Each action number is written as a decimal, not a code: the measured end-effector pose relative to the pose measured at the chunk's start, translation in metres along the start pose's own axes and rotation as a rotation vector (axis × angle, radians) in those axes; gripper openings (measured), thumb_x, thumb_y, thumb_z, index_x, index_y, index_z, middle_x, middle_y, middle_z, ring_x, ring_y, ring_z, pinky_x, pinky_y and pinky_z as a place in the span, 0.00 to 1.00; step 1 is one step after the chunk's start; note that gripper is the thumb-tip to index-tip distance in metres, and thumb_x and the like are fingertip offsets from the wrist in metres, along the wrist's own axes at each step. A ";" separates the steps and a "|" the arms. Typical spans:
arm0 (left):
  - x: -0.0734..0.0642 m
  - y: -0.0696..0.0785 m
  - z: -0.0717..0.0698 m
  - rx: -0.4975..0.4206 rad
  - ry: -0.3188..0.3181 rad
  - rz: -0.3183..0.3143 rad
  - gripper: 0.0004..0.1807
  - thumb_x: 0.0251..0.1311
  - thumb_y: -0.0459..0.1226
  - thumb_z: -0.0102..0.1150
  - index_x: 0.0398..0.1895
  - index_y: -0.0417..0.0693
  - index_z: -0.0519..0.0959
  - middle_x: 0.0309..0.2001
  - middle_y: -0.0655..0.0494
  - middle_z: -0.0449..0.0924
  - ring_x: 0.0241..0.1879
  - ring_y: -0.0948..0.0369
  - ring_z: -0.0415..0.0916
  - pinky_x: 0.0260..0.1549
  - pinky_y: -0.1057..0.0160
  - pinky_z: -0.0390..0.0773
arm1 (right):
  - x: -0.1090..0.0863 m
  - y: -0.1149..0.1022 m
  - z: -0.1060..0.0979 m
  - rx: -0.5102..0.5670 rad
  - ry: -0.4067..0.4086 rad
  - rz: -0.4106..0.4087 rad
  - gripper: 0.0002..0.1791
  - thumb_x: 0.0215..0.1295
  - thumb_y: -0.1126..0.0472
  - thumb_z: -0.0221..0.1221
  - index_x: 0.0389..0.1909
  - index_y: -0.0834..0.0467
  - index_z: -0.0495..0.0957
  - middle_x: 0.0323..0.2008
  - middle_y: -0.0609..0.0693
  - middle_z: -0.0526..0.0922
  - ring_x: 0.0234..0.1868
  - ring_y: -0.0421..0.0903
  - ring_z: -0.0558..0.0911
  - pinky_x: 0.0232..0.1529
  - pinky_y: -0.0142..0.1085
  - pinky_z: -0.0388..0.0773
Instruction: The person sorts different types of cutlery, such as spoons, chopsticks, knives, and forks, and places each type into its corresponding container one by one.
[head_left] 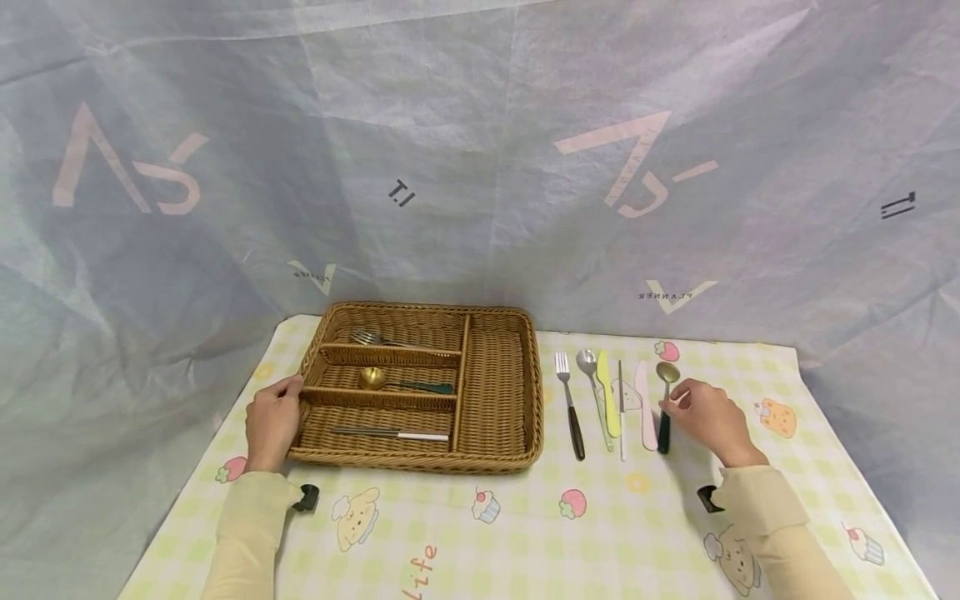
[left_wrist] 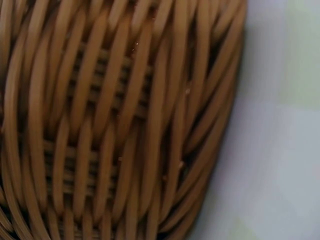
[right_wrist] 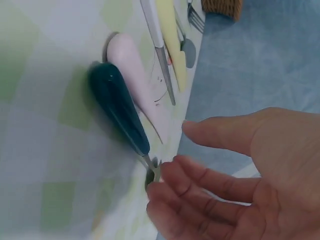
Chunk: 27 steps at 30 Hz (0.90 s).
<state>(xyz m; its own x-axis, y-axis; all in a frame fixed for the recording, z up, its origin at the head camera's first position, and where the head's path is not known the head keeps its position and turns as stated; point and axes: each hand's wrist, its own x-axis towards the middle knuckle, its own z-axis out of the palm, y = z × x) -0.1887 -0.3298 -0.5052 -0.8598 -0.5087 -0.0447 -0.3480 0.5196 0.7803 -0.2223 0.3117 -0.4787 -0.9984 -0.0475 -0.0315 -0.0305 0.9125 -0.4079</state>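
Note:
A brown wicker cutlery basket (head_left: 498,375) stands left of the middle, its left rim under my left hand (head_left: 273,421). Its woven wall (left_wrist: 110,100) fills the left wrist view, where the fingers are hidden. Further right lies a spoon (head_left: 664,429) with a dark green handle (right_wrist: 117,102). Over its neck hovers my right hand (head_left: 708,417), fingers loosely bent beside the metal and thumb standing apart. A pink knife (head_left: 646,417) lies just left of that spoon. Inside the basket are a fork (head_left: 371,337), a gold spoon (head_left: 372,378) and chopsticks (head_left: 405,434).
Left of the pink knife lie a white-ended chopstick pair (head_left: 622,417), a yellow-green knife (head_left: 608,400), a silver spoon (head_left: 587,361) and a dark-handled fork (head_left: 573,425). A checked tablecloth (head_left: 525,542) covers the table. Grey fabric (head_left: 480,167) hangs behind.

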 end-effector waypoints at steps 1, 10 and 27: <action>0.000 0.000 0.000 0.000 0.001 0.001 0.32 0.84 0.56 0.41 0.76 0.47 0.77 0.74 0.37 0.74 0.73 0.31 0.66 0.72 0.29 0.63 | 0.001 0.000 0.001 -0.007 -0.016 0.014 0.19 0.72 0.53 0.68 0.45 0.68 0.84 0.38 0.63 0.89 0.34 0.58 0.87 0.32 0.54 0.83; 0.002 0.003 0.000 -0.008 0.010 -0.001 0.31 0.84 0.56 0.43 0.75 0.47 0.78 0.73 0.37 0.74 0.73 0.31 0.67 0.72 0.30 0.63 | 0.003 0.006 0.016 -0.009 -0.068 0.089 0.20 0.70 0.53 0.69 0.42 0.70 0.83 0.36 0.61 0.87 0.30 0.52 0.83 0.33 0.51 0.81; 0.000 0.002 0.000 -0.006 0.001 -0.001 0.32 0.85 0.55 0.42 0.76 0.46 0.77 0.73 0.36 0.74 0.73 0.31 0.66 0.71 0.29 0.64 | -0.005 0.004 0.016 0.025 -0.091 0.096 0.21 0.68 0.54 0.70 0.40 0.72 0.82 0.36 0.63 0.86 0.31 0.52 0.83 0.34 0.49 0.81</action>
<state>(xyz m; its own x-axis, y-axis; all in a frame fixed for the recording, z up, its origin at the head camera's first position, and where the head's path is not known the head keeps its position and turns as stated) -0.1892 -0.3283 -0.5035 -0.8592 -0.5097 -0.0454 -0.3470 0.5152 0.7837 -0.2164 0.3095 -0.4945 -0.9882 0.0025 -0.1534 0.0677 0.9042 -0.4216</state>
